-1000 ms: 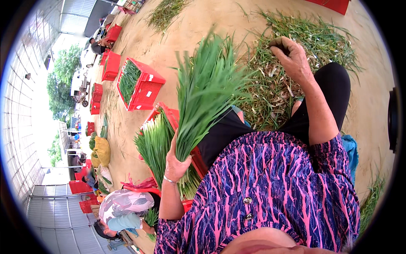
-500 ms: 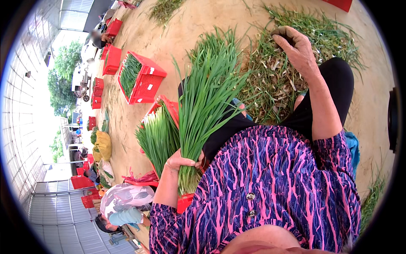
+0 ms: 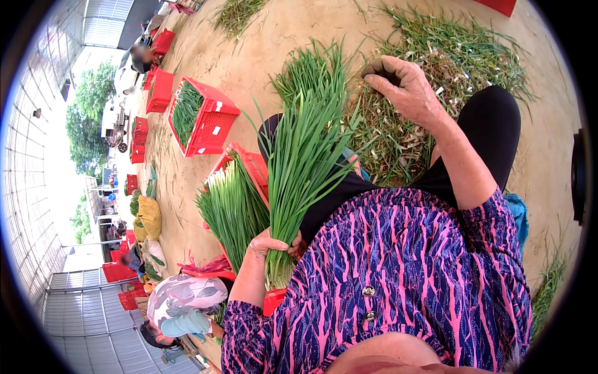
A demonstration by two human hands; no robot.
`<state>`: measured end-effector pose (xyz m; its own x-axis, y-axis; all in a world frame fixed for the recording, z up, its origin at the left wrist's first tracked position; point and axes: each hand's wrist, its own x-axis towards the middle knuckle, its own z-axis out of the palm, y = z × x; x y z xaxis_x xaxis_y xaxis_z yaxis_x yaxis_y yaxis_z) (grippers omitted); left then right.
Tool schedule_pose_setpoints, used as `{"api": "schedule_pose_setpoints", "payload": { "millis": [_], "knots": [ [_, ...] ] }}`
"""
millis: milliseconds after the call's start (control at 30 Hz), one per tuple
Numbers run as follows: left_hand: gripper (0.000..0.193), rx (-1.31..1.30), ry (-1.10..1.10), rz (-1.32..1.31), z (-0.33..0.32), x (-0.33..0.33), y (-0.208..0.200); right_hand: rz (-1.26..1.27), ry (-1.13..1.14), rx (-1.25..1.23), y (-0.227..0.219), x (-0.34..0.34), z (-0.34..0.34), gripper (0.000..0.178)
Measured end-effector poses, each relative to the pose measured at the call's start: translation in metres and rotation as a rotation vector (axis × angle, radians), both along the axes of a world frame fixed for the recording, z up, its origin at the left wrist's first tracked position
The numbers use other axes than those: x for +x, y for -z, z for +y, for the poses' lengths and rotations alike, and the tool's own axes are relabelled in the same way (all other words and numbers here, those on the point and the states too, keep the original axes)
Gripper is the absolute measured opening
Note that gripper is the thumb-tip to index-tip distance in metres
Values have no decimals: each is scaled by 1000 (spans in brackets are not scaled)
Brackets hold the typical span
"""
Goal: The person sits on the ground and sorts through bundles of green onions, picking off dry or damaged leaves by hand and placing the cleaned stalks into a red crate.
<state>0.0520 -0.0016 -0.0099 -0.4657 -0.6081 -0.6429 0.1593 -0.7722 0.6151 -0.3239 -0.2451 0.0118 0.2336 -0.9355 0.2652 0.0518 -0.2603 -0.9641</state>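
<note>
Gripping a long bundle of garlic chives (image 3: 305,162), the left hand (image 3: 272,242) is closed around the stems near their pale lower end, with the thumb across the front and fingertips showing at the far side. The bundle lies in front of the person's left thigh, its leaves fanning up and away past the knee of the black trousers (image 3: 492,124). The right hand (image 3: 408,92) is half-open, its darkened fingers curled toward the thumb with a hollow between them; it hangs over a pile of trimmings (image 3: 392,146), a mix of dry brown bits and green leaves spread on the sandy floor (image 3: 311,22).

Just beside the held bundle, on the left, a red plastic crate (image 3: 254,169) carries more chives (image 3: 230,209), their pale ends at the far side. Beyond the bundle's leaf tips is another bunch of chives (image 3: 314,71). Farther off stands a second red crate (image 3: 215,121), also filled with greens (image 3: 187,112). At the lower left, a co-worker (image 3: 187,298) in a patterned top with a light blue sleeve bends forward. Past that person is a yellow sack (image 3: 148,217).
</note>
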Motion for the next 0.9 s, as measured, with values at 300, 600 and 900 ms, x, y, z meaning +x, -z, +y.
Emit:
{"api": "schedule_pose_setpoints", "payload": {
  "millis": [300, 600, 900],
  "knots": [
    [44, -12, 9, -12, -1, -1, -1, 132, -198, -21, 25, 66, -10, 19],
    [47, -12, 32, 97, 3, 7, 9, -117, -204, 131, 43, 65, 2, 21],
    [49, -14, -29, 25, 2, -2, 7, -145, -511, 277, 40, 56, 10, 30]
  ]
}}
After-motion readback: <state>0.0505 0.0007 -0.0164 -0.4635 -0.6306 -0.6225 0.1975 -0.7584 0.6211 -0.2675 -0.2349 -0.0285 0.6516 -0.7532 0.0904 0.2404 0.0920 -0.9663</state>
